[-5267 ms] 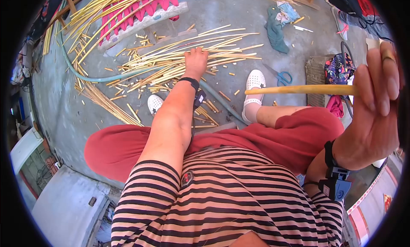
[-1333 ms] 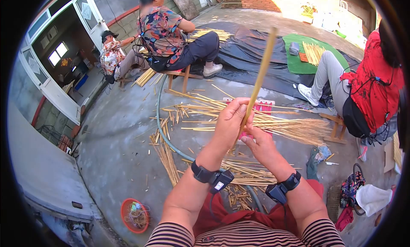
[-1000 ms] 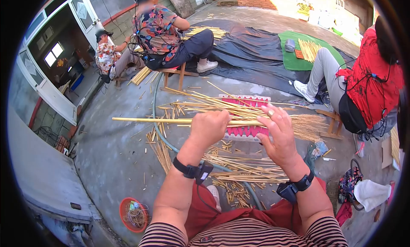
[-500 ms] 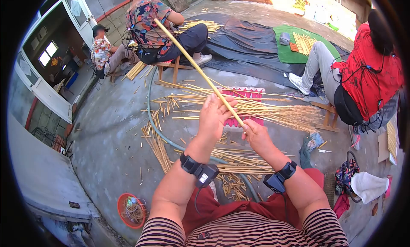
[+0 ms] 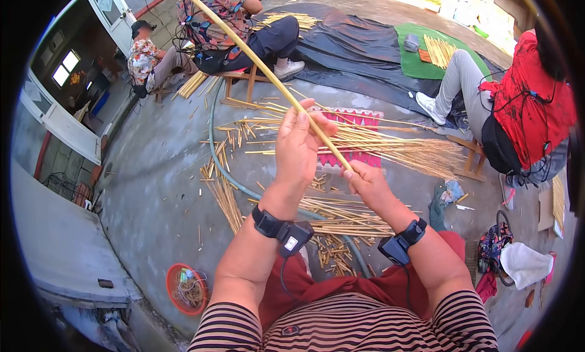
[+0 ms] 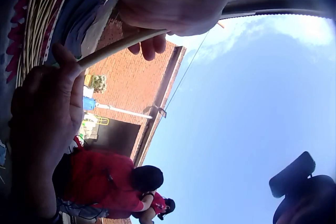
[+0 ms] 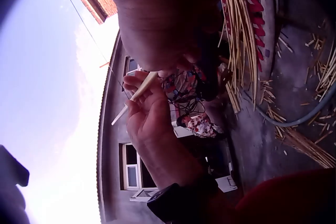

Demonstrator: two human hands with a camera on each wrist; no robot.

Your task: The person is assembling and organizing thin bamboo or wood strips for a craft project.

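Stalk [image 5: 332, 147] slants in the air over the floor [image 5: 152, 224]; right hand [image 5: 373, 187] pinches its lower end; left hand [image 5: 297, 146] cradles the shaft, fingers loose; probably light, stiff, slightly slick, splits if bent; hold end, support mid-shaft.

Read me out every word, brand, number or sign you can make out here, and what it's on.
No text can be read.
White label on the left wrist device: too small to read.
Badge on the striped shirt: too small to tell whether it has lettering.
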